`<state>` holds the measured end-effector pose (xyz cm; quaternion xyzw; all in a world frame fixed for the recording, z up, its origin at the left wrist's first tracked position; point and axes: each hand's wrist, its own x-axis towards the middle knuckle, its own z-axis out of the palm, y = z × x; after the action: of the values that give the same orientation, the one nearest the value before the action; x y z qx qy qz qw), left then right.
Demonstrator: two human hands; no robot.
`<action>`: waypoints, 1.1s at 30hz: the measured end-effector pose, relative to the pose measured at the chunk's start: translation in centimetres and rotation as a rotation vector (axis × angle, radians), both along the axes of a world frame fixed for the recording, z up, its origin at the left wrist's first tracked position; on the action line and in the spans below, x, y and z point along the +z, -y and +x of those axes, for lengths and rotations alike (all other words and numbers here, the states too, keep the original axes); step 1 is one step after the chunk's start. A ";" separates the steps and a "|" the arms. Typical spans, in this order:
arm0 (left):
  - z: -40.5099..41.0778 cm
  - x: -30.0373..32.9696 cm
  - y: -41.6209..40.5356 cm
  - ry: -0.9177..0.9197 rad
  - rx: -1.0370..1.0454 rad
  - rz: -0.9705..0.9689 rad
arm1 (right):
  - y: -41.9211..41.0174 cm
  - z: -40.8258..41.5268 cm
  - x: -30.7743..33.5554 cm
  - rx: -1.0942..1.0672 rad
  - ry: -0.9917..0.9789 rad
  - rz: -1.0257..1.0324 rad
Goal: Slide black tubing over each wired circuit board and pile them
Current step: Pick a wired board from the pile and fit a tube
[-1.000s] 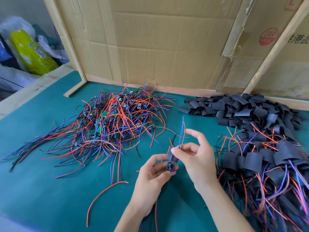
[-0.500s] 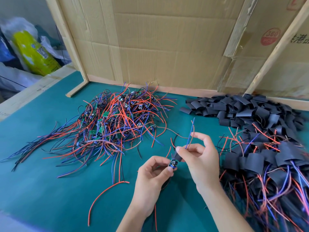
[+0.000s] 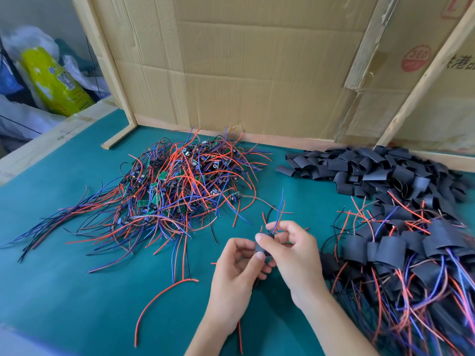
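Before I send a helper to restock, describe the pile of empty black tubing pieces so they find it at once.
On the green table, look to the far right corner against the cardboard wall. The empty tubing pile lies there, just behind the finished pile. Unlike it, no red or blue wires stick out.

Both hands [image 3: 267,255] pinch black tubing [image 3: 262,244] over green mat [image 3: 77,278].

Both my hands bare: left hand [image 3: 232,276], right hand [image 3: 293,255]. No gloves, no rings, no watch or strap at either wrist. Forearms bare as far as the bottom edge shows, no sleeve in view. Nails short and plain, no polish; left thumb nail [image 3: 260,256] and one right fingertip [image 3: 259,237] face the camera.
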<state>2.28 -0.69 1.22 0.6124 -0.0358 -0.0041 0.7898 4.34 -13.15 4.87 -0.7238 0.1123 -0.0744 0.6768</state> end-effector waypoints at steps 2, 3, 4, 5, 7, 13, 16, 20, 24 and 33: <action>0.0 0.1 -0.1 0.004 -0.005 0.003 | -0.2 -0.2 0.1 0.023 0.004 0.069; 0.1 0.1 -0.1 -0.001 0.000 0.002 | -0.2 -0.2 0.2 0.032 0.008 0.080; 0.1 0.0 -0.1 -0.006 0.002 0.002 | -0.3 -0.3 0.2 0.036 0.011 0.079; 0.1 -0.1 -0.1 -0.012 0.001 -0.002 | -0.4 -0.4 0.3 0.038 0.013 0.081; 0.1 -0.2 -0.1 -0.034 -0.009 -0.025 | -0.8 -0.5 0.5 0.042 0.011 0.103; 0.3 0.1 -0.5 -0.079 -0.034 -0.080 | -0.7 -0.6 0.7 0.085 0.002 0.159; 0.3 -0.2 -0.4 -0.074 -0.018 -0.066 | -0.6 -0.6 1.0 0.131 -0.022 0.179; 0.3 -0.3 -0.6 -0.078 -0.032 -0.051 | -0.9 -0.8 1.4 0.138 -0.034 0.163; 0.3 0.4 -0.3 -0.047 -0.078 -0.021 | 0.0 -1.4 2.8 0.119 -0.002 0.114; 0.4 0.4 -0.2 -0.042 -0.089 -0.130 | 17.6 -5.2 11.6 -0.125 -0.205 -0.755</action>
<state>2.67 -0.53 1.61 0.5573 -0.0467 -0.0500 0.8275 -0.85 -30.80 16.46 -0.9173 0.1878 -0.0788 0.3423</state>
